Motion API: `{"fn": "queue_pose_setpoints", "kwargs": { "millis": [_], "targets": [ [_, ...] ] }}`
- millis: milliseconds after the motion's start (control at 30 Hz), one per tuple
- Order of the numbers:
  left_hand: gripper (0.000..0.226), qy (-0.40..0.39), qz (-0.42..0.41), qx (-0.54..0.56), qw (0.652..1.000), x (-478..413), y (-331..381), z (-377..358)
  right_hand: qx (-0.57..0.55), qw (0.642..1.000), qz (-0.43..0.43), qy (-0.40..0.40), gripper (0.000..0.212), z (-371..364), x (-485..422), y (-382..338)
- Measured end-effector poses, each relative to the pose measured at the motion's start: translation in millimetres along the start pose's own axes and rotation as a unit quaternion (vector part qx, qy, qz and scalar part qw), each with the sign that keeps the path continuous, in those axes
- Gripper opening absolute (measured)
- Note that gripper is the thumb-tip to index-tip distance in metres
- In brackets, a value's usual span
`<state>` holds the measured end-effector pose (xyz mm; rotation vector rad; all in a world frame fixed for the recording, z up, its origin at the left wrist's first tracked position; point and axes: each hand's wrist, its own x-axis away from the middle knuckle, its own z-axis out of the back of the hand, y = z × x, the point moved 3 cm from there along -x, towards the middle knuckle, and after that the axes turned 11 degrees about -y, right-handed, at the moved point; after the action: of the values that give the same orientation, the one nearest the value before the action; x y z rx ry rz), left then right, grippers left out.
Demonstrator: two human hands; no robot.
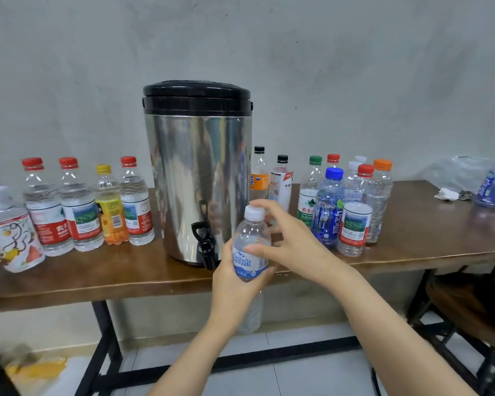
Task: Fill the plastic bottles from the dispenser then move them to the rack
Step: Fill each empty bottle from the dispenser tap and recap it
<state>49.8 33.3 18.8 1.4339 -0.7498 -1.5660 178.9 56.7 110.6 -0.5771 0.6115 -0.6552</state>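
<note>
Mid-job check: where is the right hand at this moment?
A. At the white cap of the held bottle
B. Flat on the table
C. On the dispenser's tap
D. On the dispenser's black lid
A: the right hand curls its index finger over the white cap of the bottle, which the left hand grips round the label, beside the tap.
</note>
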Motion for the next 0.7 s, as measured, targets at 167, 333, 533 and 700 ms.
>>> {"fn": "queue_pose_setpoints", "kwargs": {
  "millis": [167,333,533,700],
  "targets": [
    [0.072,0.006,0.032,-0.04,0.999,32.3,-13.1,26.2,0.123,0.99,-0.059,0.036,0.06,-4.6,-9.5,-17.7],
    [0.076,0.003,0.048,-0.1,0.994,54.1,-16.3,47.8,0.142,0.987,-0.078,-0.019,0.051,-25.4,-19.9,-28.3],
    [0.076,0.01,0.056,-0.118,0.991,65.0,-17.0,64.5,0.096,0.993,-0.039,-0.059,0.024,-41.6,-27.2,-27.8],
    [0.075,-0.022,0.082,-0.078,0.993,67.5,-26.0,64.9,0.087,0.99,-0.018,-0.113,0.014,-43.5,-24.8,-29.4]
  ]
}}
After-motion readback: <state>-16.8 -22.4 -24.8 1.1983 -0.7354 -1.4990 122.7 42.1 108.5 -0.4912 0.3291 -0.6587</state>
